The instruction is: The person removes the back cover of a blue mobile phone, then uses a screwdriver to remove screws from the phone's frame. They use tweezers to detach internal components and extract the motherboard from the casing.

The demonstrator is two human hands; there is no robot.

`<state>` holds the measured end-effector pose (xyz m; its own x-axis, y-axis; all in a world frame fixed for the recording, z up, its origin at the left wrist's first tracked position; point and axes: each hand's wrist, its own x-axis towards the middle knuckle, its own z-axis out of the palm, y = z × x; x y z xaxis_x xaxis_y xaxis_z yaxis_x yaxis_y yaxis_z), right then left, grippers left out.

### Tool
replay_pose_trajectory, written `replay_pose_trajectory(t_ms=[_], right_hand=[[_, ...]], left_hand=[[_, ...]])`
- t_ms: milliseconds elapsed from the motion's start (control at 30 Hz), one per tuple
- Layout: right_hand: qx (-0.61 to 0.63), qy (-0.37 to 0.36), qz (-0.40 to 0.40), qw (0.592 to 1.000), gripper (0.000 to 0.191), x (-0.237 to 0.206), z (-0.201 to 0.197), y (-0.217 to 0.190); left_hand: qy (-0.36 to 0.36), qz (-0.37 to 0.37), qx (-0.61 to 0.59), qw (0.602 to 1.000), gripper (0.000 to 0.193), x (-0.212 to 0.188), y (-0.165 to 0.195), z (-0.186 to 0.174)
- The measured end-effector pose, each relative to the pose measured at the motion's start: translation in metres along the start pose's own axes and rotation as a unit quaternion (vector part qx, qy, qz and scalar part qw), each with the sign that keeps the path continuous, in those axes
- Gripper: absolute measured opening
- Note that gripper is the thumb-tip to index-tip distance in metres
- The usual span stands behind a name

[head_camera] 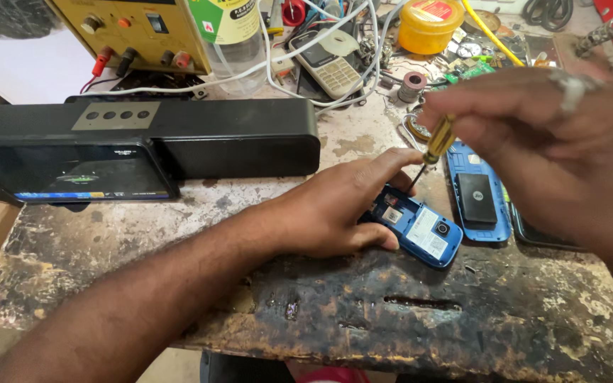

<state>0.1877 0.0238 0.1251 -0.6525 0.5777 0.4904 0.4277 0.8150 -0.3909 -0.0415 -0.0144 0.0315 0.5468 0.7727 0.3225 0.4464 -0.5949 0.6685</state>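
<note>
My left hand (342, 206) presses down on a small blue phone (420, 230) that lies back-up with its cover off, on the worn workbench (391, 312). My right hand (548, 142), blurred, holds a yellow-handled screwdriver (438, 138) whose thin tip points down at the phone's upper end. Just to the right lies a second blue phone shell (478, 195) with a black battery in it.
A long black speaker bar (179, 135) lies across the back left with a dark phone (72, 174) leaning on it. Behind are a yellow power supply (133, 32), a clear bottle (232, 42), white cables, a grey keypad phone (328, 64), a yellow tub (431, 25) and small parts.
</note>
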Motion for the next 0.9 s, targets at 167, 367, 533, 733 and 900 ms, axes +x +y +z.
replay_pose_trajectory(t_ms=[167,367,533,733,900], right_hand=[[0.068,0.06,-0.018,0.996,0.017,0.009,0.011,0.011],[0.067,0.049,-0.04,0.996,0.021,-0.002,0.011,0.017],[0.138,0.055,-0.029,0.989,0.024,-0.004,0.015,0.016],[0.054,0.036,-0.043,0.997,0.021,-0.013,0.013,0.018],[0.121,0.034,-0.043,0.991,0.019,-0.016,0.014,0.031]], left_hand=[[-0.016,-0.014,-0.046,0.999,0.1,0.001,-0.004,0.001],[-0.004,0.038,-0.025,0.999,0.088,0.0,-0.01,0.001],[0.004,0.064,-0.019,0.998,0.082,-0.002,-0.012,0.0],[-0.003,0.037,-0.063,0.997,0.088,0.001,-0.011,0.003],[0.02,0.083,-0.038,0.996,0.073,0.001,-0.014,0.001]])
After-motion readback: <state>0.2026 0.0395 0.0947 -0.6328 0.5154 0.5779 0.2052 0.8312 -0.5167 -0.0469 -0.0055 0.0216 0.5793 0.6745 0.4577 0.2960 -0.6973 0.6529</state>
